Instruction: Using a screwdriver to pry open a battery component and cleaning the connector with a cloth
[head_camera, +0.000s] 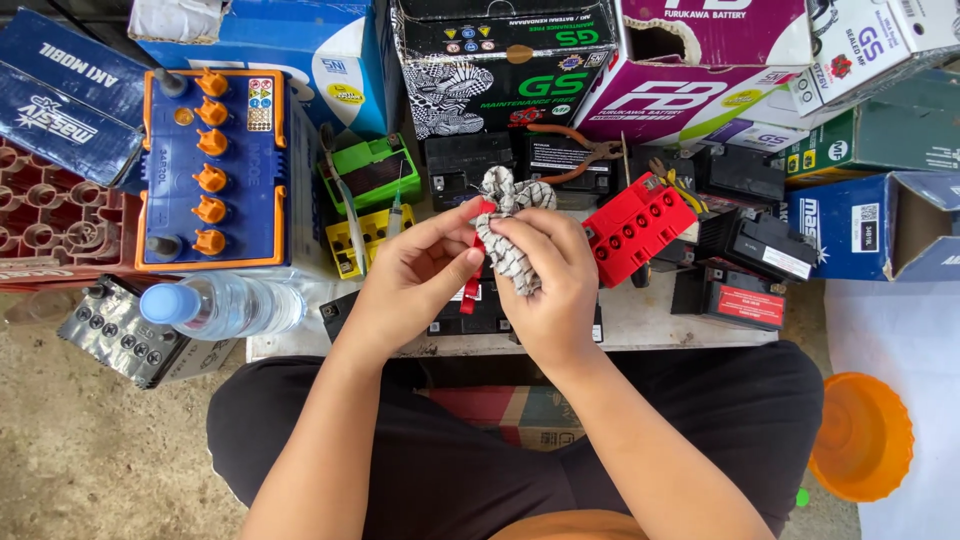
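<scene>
A crumpled white rag with a dark check pattern (510, 235) is held above a small black battery (470, 310) on the pale surface (650, 325). The right hand (545, 285) is closed around the rag. The left hand (415, 275) pinches a thin red strip (472, 285) beside it. A red rectangular cell cap (640, 228) lies just right; a clear plastic water bottle (225, 305) lies left.
</scene>
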